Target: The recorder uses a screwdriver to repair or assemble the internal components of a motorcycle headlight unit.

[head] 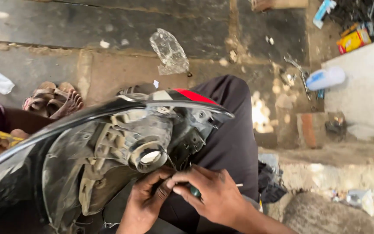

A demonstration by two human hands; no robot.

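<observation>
We see a black headlamp housing (96,156) resting across the person's lap, rear side up, its round bulb socket (149,156) facing us. The right hand (215,195), at 5 o'clock from the socket, is clenched around a green-handled tool (195,191) and touches the left hand (146,199), whose fingers press against the housing just below the socket. At 12 o'clock lies a clear plastic bag (169,52); at 2 o'clock, a wrench (297,69) and a white bottle (325,78). Another person's sandalled foot (57,99) shows at 10 o'clock.
</observation>
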